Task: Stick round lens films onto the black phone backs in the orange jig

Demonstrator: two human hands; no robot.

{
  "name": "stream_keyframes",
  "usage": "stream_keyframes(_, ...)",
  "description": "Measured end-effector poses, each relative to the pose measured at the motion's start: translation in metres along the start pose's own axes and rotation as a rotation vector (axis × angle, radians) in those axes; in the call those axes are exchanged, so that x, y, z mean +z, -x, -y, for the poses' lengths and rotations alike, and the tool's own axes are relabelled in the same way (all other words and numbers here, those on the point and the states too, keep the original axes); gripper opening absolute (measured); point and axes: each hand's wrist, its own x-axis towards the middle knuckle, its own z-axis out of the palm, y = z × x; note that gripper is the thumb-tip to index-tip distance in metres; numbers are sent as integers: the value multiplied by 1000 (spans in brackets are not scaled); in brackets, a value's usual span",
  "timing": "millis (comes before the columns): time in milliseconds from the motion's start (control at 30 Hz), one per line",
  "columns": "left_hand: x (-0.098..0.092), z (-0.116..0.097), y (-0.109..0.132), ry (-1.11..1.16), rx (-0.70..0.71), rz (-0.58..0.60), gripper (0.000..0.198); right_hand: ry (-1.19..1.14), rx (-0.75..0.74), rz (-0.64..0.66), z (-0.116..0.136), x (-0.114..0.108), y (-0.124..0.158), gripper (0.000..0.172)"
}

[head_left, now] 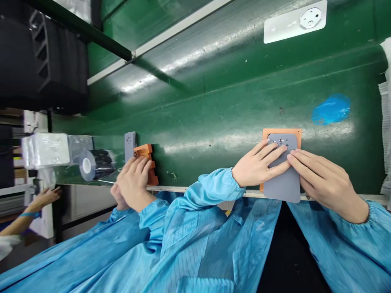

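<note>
A flat grey panel [282,183] with small holes near its far end lies over an orange fixture plate [297,132] at the table's front edge. The panel's near end sticks out past that edge. My left hand [261,162] rests on the panel with its fingers stretched out across the upper part, close to the holes. From the other side, my right hand [325,179] lays its extended fingers on the panel's right part, the fingertips meeting those of my left hand. Both thumbs are partly hidden.
A co-worker's hands [134,179] are at an orange block [152,175] and another grey panel [130,144] to the left. Tape roll [88,165] and wrapped white stack [45,150] stand beyond. Blue film [331,110] and a white socket plate [295,22] lie farther back.
</note>
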Motion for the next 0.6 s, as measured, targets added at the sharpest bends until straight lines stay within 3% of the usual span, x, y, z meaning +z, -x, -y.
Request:
stream_keyframes(300,0,6,2,37,-5,39,46,3,25,50,-4,1,-2,66)
stream_keyframes(467,-4,7,4,40,-113,91,39,-5,51,85,-9,3,0,66)
stream_keyframes(600,-5,5,4,28,-166,183,36,40,32,140,-13,6,-1,57)
